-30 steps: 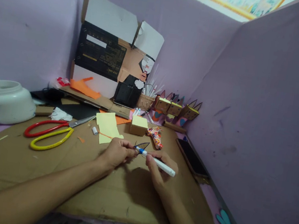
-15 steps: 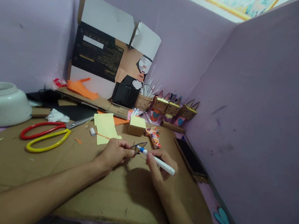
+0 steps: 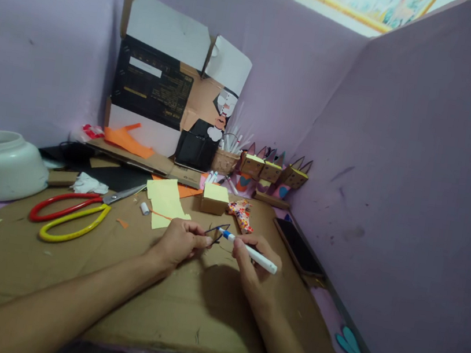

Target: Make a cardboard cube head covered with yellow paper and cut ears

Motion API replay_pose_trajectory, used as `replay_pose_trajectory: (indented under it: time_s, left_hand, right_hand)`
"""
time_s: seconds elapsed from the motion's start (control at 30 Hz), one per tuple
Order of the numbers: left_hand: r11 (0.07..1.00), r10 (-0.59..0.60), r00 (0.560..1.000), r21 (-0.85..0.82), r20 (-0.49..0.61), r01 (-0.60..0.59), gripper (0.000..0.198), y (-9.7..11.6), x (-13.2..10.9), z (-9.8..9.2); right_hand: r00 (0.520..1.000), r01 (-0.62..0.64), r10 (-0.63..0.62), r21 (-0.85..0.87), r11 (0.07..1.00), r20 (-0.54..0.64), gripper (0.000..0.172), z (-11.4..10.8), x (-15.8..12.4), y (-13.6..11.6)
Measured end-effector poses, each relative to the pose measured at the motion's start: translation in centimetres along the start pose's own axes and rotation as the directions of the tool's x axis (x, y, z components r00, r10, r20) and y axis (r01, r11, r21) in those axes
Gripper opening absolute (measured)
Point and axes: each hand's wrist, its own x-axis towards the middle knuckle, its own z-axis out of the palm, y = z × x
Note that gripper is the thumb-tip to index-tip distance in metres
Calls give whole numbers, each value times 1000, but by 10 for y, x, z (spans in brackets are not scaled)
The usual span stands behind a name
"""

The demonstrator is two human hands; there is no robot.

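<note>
Near the middle of the cardboard sheet (image 3: pixel 134 302), my left hand (image 3: pixel 180 244) pinches a small ear-shaped cardboard piece (image 3: pixel 222 235) with a dark blue edge. In my right hand (image 3: pixel 255 267) is a white marker (image 3: pixel 257 256), its blue tip end at the piece. Just behind the hands are a small box with a yellow top (image 3: pixel 215 199) and a patterned scrap (image 3: pixel 241 215). Yellow paper (image 3: pixel 166 202) lies to their left, beside a small white cap (image 3: pixel 144 208).
Large scissors with red and yellow handles (image 3: pixel 76 217) lie open at left, near a white pot (image 3: pixel 0 164). A phone (image 3: pixel 298 246) lies at right. Behind stand a marker cup (image 3: pixel 225 160), cardboard figures with ears (image 3: pixel 271 173) and a flattened box (image 3: pixel 156 81).
The marker tip has shifted slightly to the right along the small piece. Both hands keep their hold, and the camera view has moved very slightly.
</note>
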Motion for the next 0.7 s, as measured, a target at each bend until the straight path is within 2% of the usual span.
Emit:
replay_pose_trajectory:
  time_s: [0.7]
  left_hand:
    - [1000, -20, 1000, 6, -11, 21, 19, 5, -4, 2]
  right_hand:
    - [988, -117, 118, 16, 993, -102, 21, -1, 1, 8]
